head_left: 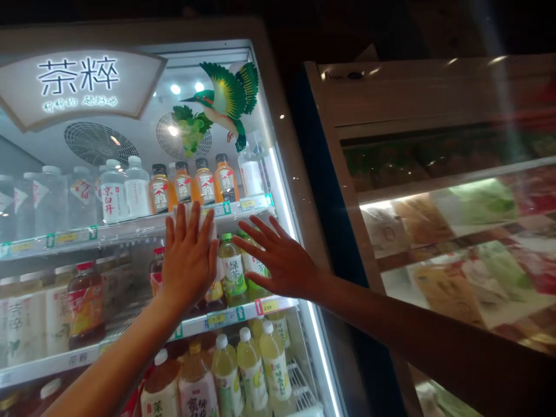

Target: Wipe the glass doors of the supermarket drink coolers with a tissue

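My left hand (189, 260) is raised in front of a drinks fridge's glass door (143, 136), its fingers stretched upward and its palm toward the glass. Something pale shows around its fingertips; I cannot make out what. To its right, my right hand (282, 258) spreads its fingers toward the left, palm also to the glass and nothing visible in it. Whether either palm touches the door I cannot tell. Behind the hands stand green tea bottles (233, 269) on the middle shelf, and orange drink bottles (182, 184) above. My left hand partly hides a red-capped bottle (156, 269).
A lit sign (78, 87) and a bird sticker (230, 101) are at the fridge's top. Pale yellow bottles (252, 370) fill part of a lower shelf. A dark blue panel (332, 197) separates this fridge from a chiller with packaged goods (482, 202) at right.
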Tool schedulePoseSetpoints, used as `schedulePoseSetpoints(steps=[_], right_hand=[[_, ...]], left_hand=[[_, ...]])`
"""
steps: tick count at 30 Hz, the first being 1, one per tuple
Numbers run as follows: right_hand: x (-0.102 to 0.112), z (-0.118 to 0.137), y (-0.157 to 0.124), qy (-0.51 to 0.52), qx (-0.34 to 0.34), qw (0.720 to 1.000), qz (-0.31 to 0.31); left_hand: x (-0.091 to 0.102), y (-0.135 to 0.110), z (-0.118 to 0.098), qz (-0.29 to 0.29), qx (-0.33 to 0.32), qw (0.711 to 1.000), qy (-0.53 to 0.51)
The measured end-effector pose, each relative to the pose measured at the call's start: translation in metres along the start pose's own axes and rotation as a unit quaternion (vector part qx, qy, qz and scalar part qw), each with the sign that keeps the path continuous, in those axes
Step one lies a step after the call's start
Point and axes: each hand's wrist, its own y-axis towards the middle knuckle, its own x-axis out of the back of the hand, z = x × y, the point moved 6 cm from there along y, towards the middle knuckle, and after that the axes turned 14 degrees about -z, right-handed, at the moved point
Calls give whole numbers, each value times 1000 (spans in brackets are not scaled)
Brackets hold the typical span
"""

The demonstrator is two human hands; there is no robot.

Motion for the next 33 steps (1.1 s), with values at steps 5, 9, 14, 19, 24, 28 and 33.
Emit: schedulePoseSetpoints(steps=[5, 9, 14, 19, 24, 28, 33], right_hand=[[1, 8, -13, 9, -19, 1000, -17], [-4, 11, -10, 11, -49, 999, -19], [-7, 13, -6, -2, -59, 998, -26], [-25, 29, 28, 9, -46, 999, -23], [-50, 61, 59, 9, -62, 997, -33], [-68, 93, 74, 21, -51, 998, -21], [-92, 136, 98, 42, -52, 998, -14]], left_hand=[[11, -45, -41, 69, -148, 985, -56], [16, -24, 15, 52, -33, 998, -3], [28, -44, 27, 60, -19, 998, 2], [47, -72, 59, 81, -32, 996, -3], [68, -98, 114, 35, 130, 990, 48], [82, -136, 112, 101, 34, 994, 10], [101, -135, 193, 51, 155, 985, 56]])
